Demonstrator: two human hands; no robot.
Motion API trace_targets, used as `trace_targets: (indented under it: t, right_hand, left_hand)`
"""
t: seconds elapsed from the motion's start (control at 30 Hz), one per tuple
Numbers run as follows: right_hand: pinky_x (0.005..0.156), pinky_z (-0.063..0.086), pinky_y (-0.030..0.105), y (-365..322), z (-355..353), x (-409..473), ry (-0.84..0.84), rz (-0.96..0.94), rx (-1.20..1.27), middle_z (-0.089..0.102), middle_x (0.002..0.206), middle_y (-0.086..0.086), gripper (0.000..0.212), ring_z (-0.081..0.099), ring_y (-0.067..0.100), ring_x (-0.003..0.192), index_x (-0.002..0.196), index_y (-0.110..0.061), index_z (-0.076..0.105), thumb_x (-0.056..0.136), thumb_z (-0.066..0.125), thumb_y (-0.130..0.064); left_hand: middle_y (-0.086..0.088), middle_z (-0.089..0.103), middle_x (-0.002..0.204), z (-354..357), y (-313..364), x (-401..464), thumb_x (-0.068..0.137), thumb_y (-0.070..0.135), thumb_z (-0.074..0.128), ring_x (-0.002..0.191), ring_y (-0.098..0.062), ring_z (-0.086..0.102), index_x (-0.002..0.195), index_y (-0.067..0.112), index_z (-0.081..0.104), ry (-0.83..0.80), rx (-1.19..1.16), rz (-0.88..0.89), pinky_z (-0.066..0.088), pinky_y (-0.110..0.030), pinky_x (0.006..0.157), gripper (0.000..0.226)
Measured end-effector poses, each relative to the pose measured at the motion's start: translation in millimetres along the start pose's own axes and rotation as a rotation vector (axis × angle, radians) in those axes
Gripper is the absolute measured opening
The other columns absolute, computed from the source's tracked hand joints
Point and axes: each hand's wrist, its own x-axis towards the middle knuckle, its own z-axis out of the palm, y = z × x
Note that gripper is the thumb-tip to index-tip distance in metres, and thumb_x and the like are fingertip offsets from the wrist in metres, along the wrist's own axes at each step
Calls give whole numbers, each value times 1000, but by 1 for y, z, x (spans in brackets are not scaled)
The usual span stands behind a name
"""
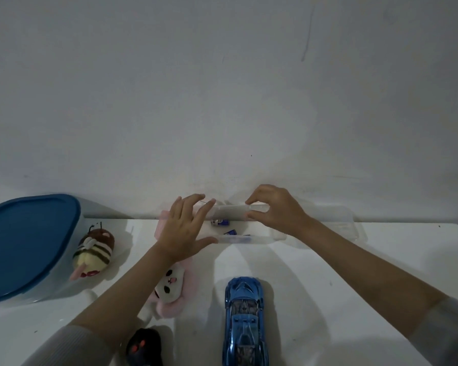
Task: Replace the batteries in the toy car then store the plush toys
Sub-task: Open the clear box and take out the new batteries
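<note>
Left hand fingers spread wide, braced on clear box left edge; right hand pinches far rim. Car near front counter edge.

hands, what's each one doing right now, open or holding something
Left hand: open, fingers spread, resting against the left end of the clear battery box.
Right hand: thumb and fingers pinch the box's clear far rim.
</note>
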Motion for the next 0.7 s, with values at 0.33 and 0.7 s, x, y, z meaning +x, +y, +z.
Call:
trace_targets:
  t: [0.33, 0.7]
  right_hand:
    - [47, 42, 32, -14, 31, -13, 314, -553, -322, 56, 64, 9, 10, 48, 22, 57, 75, -4, 68, 84, 67, -8]
    - [93, 45, 44, -26, 71, 10, -532, 13, -97, 56, 123, 8, 39, 49, 24, 112, 120, -9, 56, 99, 36, -36]
  left_hand:
    - [-11, 48, 141, -9, -8, -2, 71, 72, 50, 130, -27, 44, 140, 8, 38, -69, 23, -2, 37, -49, 104, 94]
    - [7, -18, 158, -13, -19, 0, 70, 77, 42, 146, -10, -10, 150, 17, -4, -248, 39, -15, 17, -52, 109, 110]
